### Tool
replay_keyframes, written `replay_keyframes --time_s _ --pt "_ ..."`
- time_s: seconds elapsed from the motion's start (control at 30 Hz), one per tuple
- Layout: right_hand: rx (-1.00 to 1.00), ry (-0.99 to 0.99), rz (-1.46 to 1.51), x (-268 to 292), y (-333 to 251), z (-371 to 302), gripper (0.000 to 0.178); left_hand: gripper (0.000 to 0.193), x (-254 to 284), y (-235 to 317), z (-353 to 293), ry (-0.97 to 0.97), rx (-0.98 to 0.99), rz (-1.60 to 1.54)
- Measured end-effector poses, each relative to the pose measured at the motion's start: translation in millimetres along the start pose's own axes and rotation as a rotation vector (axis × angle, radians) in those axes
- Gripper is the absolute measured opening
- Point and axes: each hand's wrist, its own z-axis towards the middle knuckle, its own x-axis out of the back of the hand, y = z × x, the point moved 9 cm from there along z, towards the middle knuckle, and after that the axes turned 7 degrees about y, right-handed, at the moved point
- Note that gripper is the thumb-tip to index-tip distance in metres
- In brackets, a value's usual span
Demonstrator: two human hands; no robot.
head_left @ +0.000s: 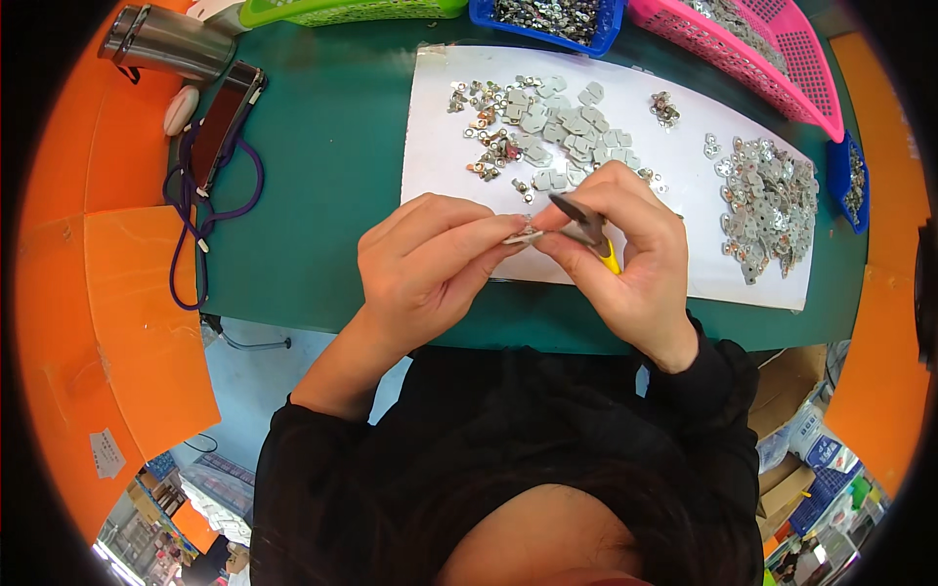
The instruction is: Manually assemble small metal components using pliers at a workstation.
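Observation:
Over the near edge of a white sheet [430,166], my left hand [415,259] pinches a small metal plate [525,235] between thumb and fingers. My right hand [640,244] is wrapped round pliers [582,217] with a dark head and a yellow handle. Its thumb and fingertip also reach the plate's right side, where fingers partly hide the details. Just beyond my hands lie a spread of flat grey plates [586,132] and small round metal fittings [481,137]. A heap of finished-looking silvery metal pieces [767,205] covers the sheet's right side.
The green table [322,146] carries a pink basket [728,63], a blue tray [596,44] and a green basket [352,12] along its far side. A small blue bin [840,186] stands right. At left are a steel thermos [181,44] and a phone [223,122] with purple cord.

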Motion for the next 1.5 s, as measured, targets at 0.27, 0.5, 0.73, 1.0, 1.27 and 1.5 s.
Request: replay_keyframes --time_s 0.27,0.5,0.73,1.0,1.27,1.5 --pt "0.422 0.100 -0.212 17.2 -27.4 -7.1 0.041 0.031 -4.2 14.4 8.7 -0.060 -0.063 -0.022" --pt "0.453 0.131 -0.255 21.0 -29.1 -11.6 0.042 0.030 -3.9 22.0 9.3 -0.022 -0.132 -0.028" --pt "0.183 0.057 -0.025 19.4 -15.3 -9.2 0.038 0.030 -4.3 21.6 8.1 -0.013 -0.116 -0.041" --pt "0.153 0.047 0.031 17.5 -8.1 -11.4 0.035 0.029 -4.5 21.8 8.3 -0.014 -0.097 -0.046" --pt "0.430 0.138 -0.219 24.7 -29.1 -13.6 0.035 0.046 -9.4 13.5 7.4 -0.048 0.110 -0.297" --pt "0.540 0.191 -0.343 26.4 -39.3 -17.0 0.031 0.055 -17.0 9.7 2.0 -0.212 0.087 -0.477"
